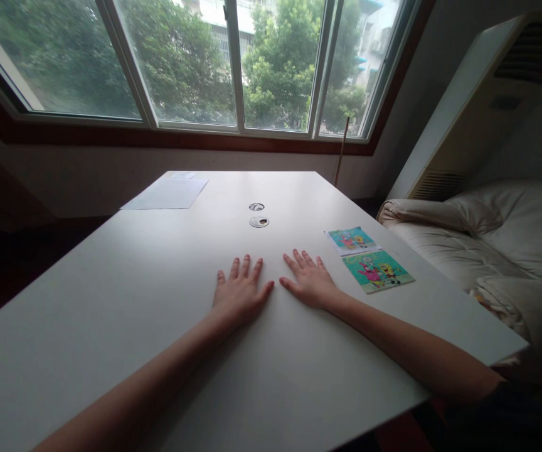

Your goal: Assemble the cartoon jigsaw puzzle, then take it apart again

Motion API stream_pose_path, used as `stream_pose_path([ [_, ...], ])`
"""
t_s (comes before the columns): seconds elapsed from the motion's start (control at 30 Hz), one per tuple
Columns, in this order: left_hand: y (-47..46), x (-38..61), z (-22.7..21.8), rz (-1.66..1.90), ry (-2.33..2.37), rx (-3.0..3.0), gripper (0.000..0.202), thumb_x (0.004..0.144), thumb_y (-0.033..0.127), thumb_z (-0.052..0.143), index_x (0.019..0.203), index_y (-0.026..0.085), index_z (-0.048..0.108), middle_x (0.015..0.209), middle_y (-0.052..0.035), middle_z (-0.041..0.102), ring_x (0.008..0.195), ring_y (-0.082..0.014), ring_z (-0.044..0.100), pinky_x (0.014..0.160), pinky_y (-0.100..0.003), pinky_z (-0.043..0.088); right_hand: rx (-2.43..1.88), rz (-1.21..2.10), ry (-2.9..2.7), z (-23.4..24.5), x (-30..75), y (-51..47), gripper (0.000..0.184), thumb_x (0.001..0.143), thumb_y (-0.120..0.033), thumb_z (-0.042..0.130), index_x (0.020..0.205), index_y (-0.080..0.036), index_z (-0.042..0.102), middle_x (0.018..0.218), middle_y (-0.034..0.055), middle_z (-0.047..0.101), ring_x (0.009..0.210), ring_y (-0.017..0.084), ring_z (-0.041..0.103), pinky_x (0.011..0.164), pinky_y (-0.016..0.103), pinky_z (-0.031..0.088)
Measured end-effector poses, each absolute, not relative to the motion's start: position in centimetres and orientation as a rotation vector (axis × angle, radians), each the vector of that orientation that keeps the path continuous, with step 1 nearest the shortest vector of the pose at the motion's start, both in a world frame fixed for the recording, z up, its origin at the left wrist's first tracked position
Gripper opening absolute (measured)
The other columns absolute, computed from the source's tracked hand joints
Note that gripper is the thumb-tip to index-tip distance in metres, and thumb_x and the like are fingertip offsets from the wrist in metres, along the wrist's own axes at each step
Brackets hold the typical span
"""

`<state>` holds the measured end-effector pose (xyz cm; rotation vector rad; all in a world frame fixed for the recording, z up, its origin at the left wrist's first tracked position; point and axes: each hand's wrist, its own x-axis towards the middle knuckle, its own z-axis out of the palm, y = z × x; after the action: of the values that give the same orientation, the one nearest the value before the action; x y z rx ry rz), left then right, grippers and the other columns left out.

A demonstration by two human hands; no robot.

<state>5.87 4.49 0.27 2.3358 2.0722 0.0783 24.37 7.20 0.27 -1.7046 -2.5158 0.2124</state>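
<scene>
My left hand [240, 292] lies palm down on the white table [271, 370], its fingers spread and holding nothing. Beside it, a little to the right, my right hand [309, 279] also rests flat with fingers apart. The two thumbs point toward each other with a small gap between. Right of my right hand lies a green cartoon picture card [378, 271], flat on the table. Just beyond that card is a smaller sheet with a similar cartoon picture [353, 240].
Two round cable-hole covers [258, 221] sit in the tabletop beyond my hands. White paper [165, 193] lies at the far left corner. A cream sofa [468, 232] stands along the right side, with a tall air conditioner [459, 113] behind. A thin stick [341, 150] leans by the window.
</scene>
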Motion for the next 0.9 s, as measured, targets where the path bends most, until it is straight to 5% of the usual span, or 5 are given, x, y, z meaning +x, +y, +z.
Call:
stream_pose_path([
  [0.9, 4.34, 5.89, 0.41, 0.052, 2.051, 2.324, 0.067, 0.089, 0.06, 0.021, 0.146, 0.024, 0.021, 0.153, -0.0101, 0.016, 0.139, -0.0329, 0.014, 0.104, -0.061, 0.019, -1.734, 0.252, -2.55, 0.25, 24.6, 7.3, 0.07, 0.088, -0.063, 0.022, 0.147, -0.026, 0.018, 0.154, 0.0092, 0.012, 0.141, 0.027, 0.01, 0.11, 0.052, 0.009],
])
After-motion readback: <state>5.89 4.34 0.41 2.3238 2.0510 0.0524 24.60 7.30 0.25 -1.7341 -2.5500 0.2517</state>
